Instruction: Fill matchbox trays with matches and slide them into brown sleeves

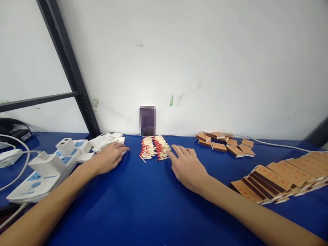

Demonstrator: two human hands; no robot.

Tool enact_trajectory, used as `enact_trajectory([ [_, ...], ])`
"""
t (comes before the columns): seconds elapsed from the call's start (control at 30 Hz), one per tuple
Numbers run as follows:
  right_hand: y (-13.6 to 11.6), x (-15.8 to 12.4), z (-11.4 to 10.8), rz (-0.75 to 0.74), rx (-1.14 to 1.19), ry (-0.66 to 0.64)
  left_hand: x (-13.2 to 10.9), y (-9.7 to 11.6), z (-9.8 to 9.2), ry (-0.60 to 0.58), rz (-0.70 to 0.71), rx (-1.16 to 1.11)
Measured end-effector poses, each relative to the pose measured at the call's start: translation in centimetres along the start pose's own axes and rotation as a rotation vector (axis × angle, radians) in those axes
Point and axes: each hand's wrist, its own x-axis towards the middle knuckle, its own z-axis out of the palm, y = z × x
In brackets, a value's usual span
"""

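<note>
Two rows of red-tipped matches (161,148) lie side by side near the wall, between my hands. To their left, my left hand (110,157) rests palm down with its fingers stretched out over a pile of small white matchbox trays (101,141). On the other side, my right hand (188,168) is open with its fingers spread, close to the matches. A matchbox cover (192,152) shows just behind its fingers, partly hidden; whether the hand touches it I cannot tell.
Loose matchboxes (218,146) lie at the back right. Stacked matchboxes (279,173) spread beside my right forearm. A white power strip (30,184) with chargers and cables is at left. A blurred dark panel (147,121) stands against the wall. The table (139,215) is blue.
</note>
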Motion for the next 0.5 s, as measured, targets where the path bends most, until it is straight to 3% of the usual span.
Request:
enact_trajectory([
  [0.1, -0.6, 0.0, -0.3, -0.082, 0.032, 0.006, -0.3, 1.1, -1.3, -0.014, 0.037, -0.123],
  [0.17, -0.6, 0.0, -0.3, -0.082, 0.073, -0.007, -0.4, 2.7, -2.3, 0.043, 0.065, -0.249],
  [0.3, -0.2, -0.3, 0.0, -0.062, 0.196, -0.046, -0.5, 7.5, -3.1, 0.126, 0.055, -0.794],
  [0.37, 0.0, -0.3, 0.2, -0.053, 0.248, -0.047, -0.6, 9.9, -2.7, 0.083, 0.092, -1.004],
  [0.43, 0.0, -0.3, 0.4, -0.044, 0.296, -0.035, -0.8, 11.8, -2.0, 0.0, 0.146, -1.041],
  [0.5, 0.1, -0.2, 0.6, -0.036, 0.344, -0.026, -1.1, 13.0, -1.4, -0.025, 0.207, -0.937],
])
